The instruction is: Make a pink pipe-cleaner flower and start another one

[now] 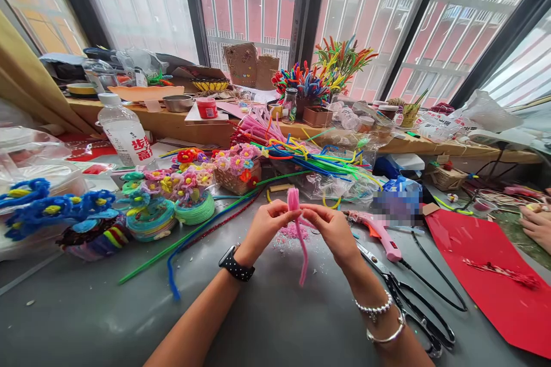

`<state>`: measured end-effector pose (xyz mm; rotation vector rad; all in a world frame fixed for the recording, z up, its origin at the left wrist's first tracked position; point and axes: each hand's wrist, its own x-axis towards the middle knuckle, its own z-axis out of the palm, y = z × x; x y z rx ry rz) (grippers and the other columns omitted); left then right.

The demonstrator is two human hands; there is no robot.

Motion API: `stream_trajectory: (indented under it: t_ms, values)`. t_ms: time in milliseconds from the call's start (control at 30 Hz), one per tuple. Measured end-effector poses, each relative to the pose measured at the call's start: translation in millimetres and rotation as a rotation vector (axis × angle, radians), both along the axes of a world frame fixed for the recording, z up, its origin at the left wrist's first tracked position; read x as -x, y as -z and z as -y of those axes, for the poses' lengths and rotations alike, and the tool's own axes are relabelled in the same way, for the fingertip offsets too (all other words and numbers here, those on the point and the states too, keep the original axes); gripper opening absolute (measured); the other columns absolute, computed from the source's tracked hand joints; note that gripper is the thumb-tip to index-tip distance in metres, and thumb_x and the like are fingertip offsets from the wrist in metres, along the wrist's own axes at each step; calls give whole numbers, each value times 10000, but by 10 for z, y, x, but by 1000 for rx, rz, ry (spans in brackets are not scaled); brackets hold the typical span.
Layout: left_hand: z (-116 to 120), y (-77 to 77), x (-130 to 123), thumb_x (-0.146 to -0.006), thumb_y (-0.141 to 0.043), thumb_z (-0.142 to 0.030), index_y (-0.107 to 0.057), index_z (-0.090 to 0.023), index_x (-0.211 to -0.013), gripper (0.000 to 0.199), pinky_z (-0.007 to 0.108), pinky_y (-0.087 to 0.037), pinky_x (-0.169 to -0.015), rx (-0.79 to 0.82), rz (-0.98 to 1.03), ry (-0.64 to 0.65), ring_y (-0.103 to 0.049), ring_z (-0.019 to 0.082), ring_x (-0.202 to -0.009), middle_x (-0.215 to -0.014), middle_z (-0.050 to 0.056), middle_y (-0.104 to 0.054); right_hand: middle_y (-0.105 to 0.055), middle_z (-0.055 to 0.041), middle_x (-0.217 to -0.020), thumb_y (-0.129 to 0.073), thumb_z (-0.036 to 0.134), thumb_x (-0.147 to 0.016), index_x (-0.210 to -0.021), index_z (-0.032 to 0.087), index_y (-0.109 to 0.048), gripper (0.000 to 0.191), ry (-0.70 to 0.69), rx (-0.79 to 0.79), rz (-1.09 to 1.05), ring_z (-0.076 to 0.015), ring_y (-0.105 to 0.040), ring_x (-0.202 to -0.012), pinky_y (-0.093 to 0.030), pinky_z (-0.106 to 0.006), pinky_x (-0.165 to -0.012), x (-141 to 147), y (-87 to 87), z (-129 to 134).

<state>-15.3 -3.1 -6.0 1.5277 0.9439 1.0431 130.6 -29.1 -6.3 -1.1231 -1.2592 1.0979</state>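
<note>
Both my hands meet over the grey table point(267, 309), pinching a bundle of pink pipe cleaners point(293, 199) between them. The bundle's folded top stands upright above my fingers, and a pink tail hangs below. My left hand point(267, 228), with a black dotted watch strap on its wrist, grips the bundle from the left. My right hand point(336, 232), with silver bracelets, pinches it from the right. Pink clippings point(295, 231) lie on the table behind the hands. A pink glue gun point(383, 236) and black-handled scissors point(413, 304) lie to the right.
Pipe-cleaner flowers in baskets point(148, 218) stand at left beside a bottle point(124, 132). Colourful pipe cleaners point(318, 157) are heaped behind the hands. Red sheets point(482, 269) lie at right. Another person's hand point(538, 226) shows at the right edge.
</note>
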Motion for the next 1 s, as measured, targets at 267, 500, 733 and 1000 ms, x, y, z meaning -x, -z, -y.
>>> stream_trajectory:
  t_ms: [267,500,733,1000]
  values:
    - [-5,11,-18,-726,-500,-378,-611,-151,-533,318,225,-349,-581,-170,-78,-13,-424,119,-606,-568,4,-466,-617,10,-584,-668,325,-592,-696,144,-683,209,-117,135,-48,-94,-504,-530,-406,-233,-555,95,3,37]
    - [34,-13,-19,-669,-572,-352,-650,-151,-772,239,231,-412,-581,-8,25,1,-531,144,-644,-722,37,-617,-602,11,-576,-680,322,-572,-656,135,-663,206,-111,145,-49,-95,-490,-532,-376,-228,-540,95,36,18]
    - [41,7,-18,-675,-558,-353,-599,-146,-690,212,218,-400,-524,-84,-38,-131,-536,132,-582,-641,24,-606,-549,30,-493,-673,330,-576,-575,138,-609,203,-69,124,42,-79,-426,-453,-313,-214,-465,68,68,-14]
    - [47,-22,-20,-673,-552,-353,-550,-159,-666,194,218,-395,-540,-181,-146,-214,-501,120,-588,-662,11,-562,-513,26,-465,-605,367,-652,-531,153,-562,249,-86,27,182,-82,-396,-428,-276,-215,-429,127,116,-5]
